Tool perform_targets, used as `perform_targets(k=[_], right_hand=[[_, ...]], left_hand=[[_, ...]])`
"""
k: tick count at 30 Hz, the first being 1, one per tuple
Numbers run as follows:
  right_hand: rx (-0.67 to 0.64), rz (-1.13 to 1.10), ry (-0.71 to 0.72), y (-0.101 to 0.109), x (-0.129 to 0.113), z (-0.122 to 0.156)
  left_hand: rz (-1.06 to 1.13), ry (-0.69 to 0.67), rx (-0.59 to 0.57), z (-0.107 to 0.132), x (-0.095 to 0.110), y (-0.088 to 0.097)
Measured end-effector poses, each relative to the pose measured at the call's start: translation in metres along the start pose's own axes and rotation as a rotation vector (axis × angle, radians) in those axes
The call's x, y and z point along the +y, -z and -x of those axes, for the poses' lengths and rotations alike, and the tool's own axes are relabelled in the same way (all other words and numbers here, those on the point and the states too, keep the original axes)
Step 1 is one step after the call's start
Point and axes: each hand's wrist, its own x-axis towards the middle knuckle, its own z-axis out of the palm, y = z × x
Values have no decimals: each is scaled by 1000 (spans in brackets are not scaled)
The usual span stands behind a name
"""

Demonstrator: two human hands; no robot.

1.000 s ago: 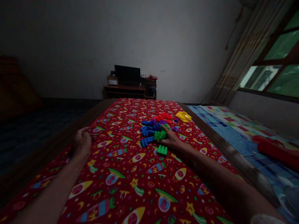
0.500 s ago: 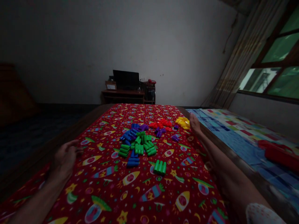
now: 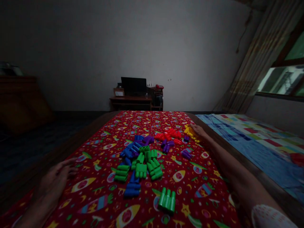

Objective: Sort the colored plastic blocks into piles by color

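My right hand (image 3: 199, 130) reaches far along the right side of the table, its fingers stretched out over the edge of a pile of yellow plastic pieces (image 3: 189, 132). Its fingers partly hide that pile. My left hand (image 3: 52, 180) rests at the cloth's left edge, fingers loosely apart, with nothing in it. Between the hands lie red pieces (image 3: 168, 134), purple pieces (image 3: 167, 146), blue pieces (image 3: 130, 150) and green pieces (image 3: 141, 170), like joined tubes. One green piece (image 3: 167, 200) lies alone nearer me, and a blue piece (image 3: 132, 190) is to its left.
A red cloth (image 3: 104, 186) with rockets and stars covers the long table. On the right is a surface with a blue and patchwork cover (image 3: 228, 142). A desk (image 3: 130, 99) with a black monitor (image 3: 134, 86) stands at the far wall, and a curtain (image 3: 247, 69) hangs beside the window.
My right hand has turned inward from beside the yellow pieces onto their edge. The view has shifted, so the pieces appear lower and larger; my left hand stays at the left edge.
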Motion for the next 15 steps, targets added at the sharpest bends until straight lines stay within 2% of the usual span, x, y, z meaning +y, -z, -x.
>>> perform_targets(k=[2, 5, 8, 10, 12, 13, 15], right_hand=[[-99, 8, 89, -14, -15, 12], [-197, -44, 352, -29, -47, 29], [-187, -140, 510, -25, -68, 33], [-44, -139, 466, -12, -66, 27], [130, -60, 319, 3, -48, 19], [182, -2, 230, 9, -36, 16], [183, 117, 98, 14, -10, 15]], left_hand=[[-22, 18, 11, 0, 2, -1], [-24, 38, 36, 1, 5, -3], [-11, 17, 24, 1, 5, -3], [-14, -13, 15, 1, 5, -3], [-20, -33, 11, 2, 5, -3], [-22, -34, 14, 4, 6, -3], [-27, -32, 18, 6, 7, -3]])
